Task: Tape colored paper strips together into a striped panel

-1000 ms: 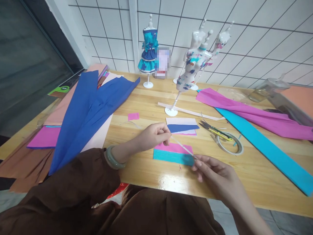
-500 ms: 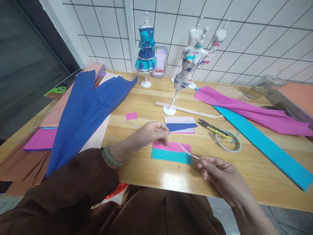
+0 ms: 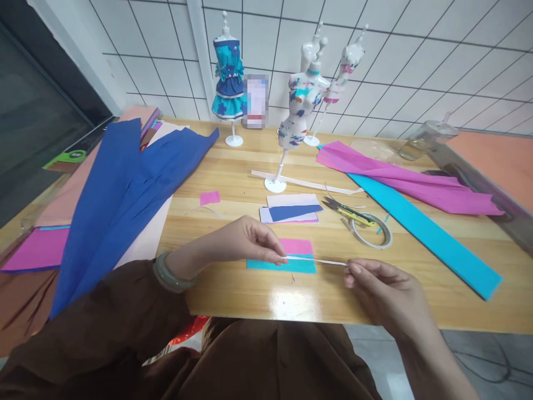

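Observation:
Between my two hands a thin white strip [image 3: 316, 260], which looks like tape, is stretched nearly level. My left hand [image 3: 258, 241] pinches its left end between thumb and fingers, and my right hand [image 3: 375, 283] pinches the other end. Below the strip, a pink and turquoise paper piece [image 3: 291, 265] lies flat on the table, partly covered by my left hand. Just behind it are stacked paper pieces [image 3: 293, 213] in white and dark blue. To the right, scissors [image 3: 347, 211] with yellow-black handles rest against a tape roll [image 3: 387, 244].
A bare paint-marked dress form [image 3: 297, 111] stands at the back, near one in a blue ruffled dress [image 3: 229, 83]. Large blue paper [image 3: 120, 194] covers the left side. Magenta paper [image 3: 408, 178] and a turquoise folded strip [image 3: 433, 239] lie right. A small pink piece [image 3: 210, 198] is left of centre.
The strip, which sagged and slanted down to the right, is now pulled straight. My left hand has come down over the pink and turquoise piece. The whole view has shifted somewhat.

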`<state>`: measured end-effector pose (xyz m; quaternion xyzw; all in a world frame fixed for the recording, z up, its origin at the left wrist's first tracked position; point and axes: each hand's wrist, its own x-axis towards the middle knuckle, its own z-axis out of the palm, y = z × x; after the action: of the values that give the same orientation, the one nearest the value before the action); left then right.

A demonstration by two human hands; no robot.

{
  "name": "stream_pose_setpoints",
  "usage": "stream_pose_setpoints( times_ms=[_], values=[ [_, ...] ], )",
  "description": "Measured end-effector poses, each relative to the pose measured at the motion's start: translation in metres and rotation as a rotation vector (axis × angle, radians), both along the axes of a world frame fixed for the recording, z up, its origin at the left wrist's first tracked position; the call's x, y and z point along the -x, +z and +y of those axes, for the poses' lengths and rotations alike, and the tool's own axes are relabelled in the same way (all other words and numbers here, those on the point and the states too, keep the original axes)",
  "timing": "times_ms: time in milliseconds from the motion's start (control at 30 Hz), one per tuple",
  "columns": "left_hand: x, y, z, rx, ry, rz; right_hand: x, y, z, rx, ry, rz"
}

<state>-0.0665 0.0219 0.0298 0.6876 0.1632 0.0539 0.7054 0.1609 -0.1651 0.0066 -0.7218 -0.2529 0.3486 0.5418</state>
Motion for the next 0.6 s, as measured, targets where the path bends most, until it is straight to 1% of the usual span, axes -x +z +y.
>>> stream_pose_setpoints(
  times_ms=[67, 133, 200, 300, 400, 500, 600],
  values=[
    [0.0, 0.0, 0.001, -0.072, -0.063, 0.011, 0.004, 0.001, -0.001, 0.03, -0.024, -0.187],
    [0.001, -0.001, 0.002, -0.123, -0.136, -0.007, 0.01, 0.004, -0.002, 0.044, -0.043, -0.316],
    [0.002, -0.001, 0.003, -0.171, -0.182, -0.027, 0.013, 0.007, -0.002, 0.032, -0.007, -0.404],
    [0.002, 0.001, 0.005, -0.224, -0.216, -0.037, 0.013, 0.009, -0.003, -0.007, 0.087, -0.528],
    [0.002, 0.003, 0.005, -0.271, -0.231, -0.02, 0.01, 0.007, -0.002, 0.007, 0.117, -0.596],
    [0.003, 0.004, 0.005, -0.237, -0.227, 0.002, 0.008, 0.004, -0.002, 0.058, 0.123, -0.616],
    [0.004, 0.002, 0.004, -0.154, -0.171, 0.012, 0.006, 0.001, -0.003, 0.062, 0.14, -0.65]
  ],
)
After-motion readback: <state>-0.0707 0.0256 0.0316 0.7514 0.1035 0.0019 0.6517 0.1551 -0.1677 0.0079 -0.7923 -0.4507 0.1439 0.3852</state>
